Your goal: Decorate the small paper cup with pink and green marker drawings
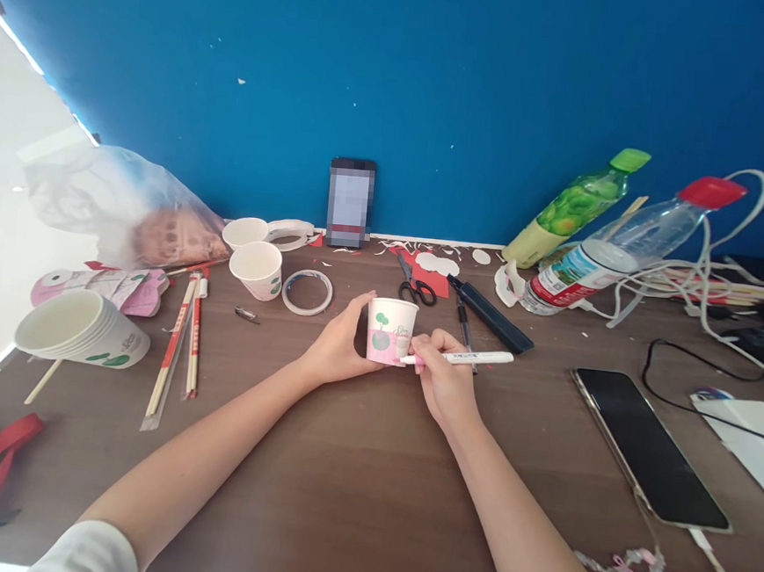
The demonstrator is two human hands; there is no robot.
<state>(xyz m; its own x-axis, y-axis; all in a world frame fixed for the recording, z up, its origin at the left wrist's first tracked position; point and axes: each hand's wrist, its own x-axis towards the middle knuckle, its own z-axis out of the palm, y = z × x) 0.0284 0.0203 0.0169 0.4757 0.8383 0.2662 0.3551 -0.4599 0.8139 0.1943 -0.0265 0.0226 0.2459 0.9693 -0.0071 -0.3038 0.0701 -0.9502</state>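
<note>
My left hand (340,340) is wrapped round a small white paper cup (390,326) that stands upright on the brown table (353,486); the cup's lower part is coloured pink and bears a green print. My right hand (445,375) grips a white marker pen (465,358) lying almost level, with its tip against the cup's lower right side. Both forearms reach in from the bottom of the view.
A stack of paper cups (80,333) lies at left beside chopsticks (182,350). Two cups (256,267), tape rings (307,291), scissors (416,287) and a black pen (489,312) sit behind. Two bottles (596,250), cables, and a phone (650,448) are at right.
</note>
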